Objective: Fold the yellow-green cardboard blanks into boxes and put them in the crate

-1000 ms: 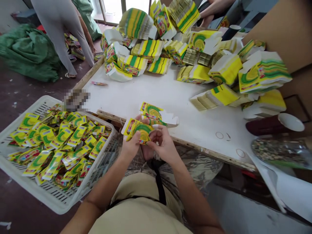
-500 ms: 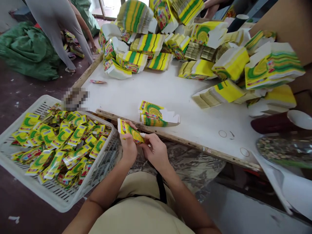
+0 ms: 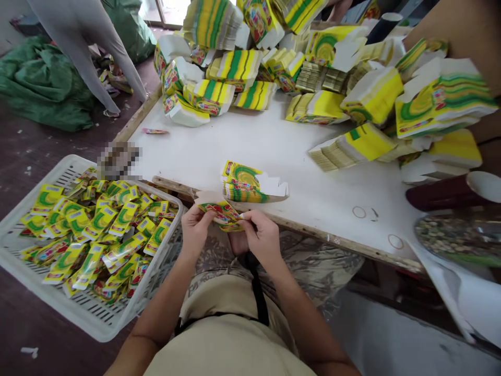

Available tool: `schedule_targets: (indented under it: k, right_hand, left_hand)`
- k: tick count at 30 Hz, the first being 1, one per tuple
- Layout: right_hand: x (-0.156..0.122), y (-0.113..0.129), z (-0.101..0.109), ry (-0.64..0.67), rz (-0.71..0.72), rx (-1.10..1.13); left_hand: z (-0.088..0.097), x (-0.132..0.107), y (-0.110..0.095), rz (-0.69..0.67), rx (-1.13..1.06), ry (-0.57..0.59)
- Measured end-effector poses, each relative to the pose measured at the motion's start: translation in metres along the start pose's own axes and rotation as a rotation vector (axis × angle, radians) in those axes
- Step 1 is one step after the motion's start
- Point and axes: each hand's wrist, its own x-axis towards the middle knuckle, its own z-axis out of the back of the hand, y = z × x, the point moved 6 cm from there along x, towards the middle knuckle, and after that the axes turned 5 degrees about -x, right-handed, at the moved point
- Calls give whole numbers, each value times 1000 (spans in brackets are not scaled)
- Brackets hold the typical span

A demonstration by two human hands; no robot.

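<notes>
Between my two hands is a small yellow and green printed carton, with a pale flap at its upper left end. My left hand pinches its left end between thumb and fingers. The right end is gripped by the fingertips of my right hand. Just beyond the carton, a stack of flat cartons lies near the table's front edge, white flaps pointing right. To the left of my arms a white plastic crate holds many closed yellow cartons.
Bundles of flat cartons are heaped along the back of the white table. A dark red cup lies on its side at the right, beside a bag. A person in grey leggings stands near green sacks.
The carton has been turned in my hands and now shows a different printed side with a pale flap. My hands are a little farther apart. The other person's arm is out of sight.
</notes>
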Motion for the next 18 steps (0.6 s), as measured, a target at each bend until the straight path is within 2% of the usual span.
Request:
schedule_targets:
  k: [3,6,8,10,12,14,15,16,18]
  right_hand:
    - [-1,9,15,-84,204,-169]
    - [-6,22,21,-99,426,-295]
    - [-12,31,15,-22,535,-309]
    - [-18,37,9,14,568,-284]
    - [-20,34,9,-83,450,-196]
    - [-21,18,11,-218,174,-7]
    - [-23,7,7,-232,8,123]
    - [-24,-4,0,-193,-156,268]
    - [-27,-16,-23,4,-423,561]
  left_hand:
    - [7,5,-31,15,30,216]
    - [4,2,-64,-39,293,486]
    - [-6,-6,-65,-41,605,637]
    - [-20,-16,-50,-7,822,764]
    - [-30,-21,-33,6,901,754]
    - [-35,-22,-20,-52,923,639]
    - [-36,-23,-17,-101,929,581]
    - [-37,-24,-14,-156,932,549]
    - [-42,-30,-12,-273,910,557]
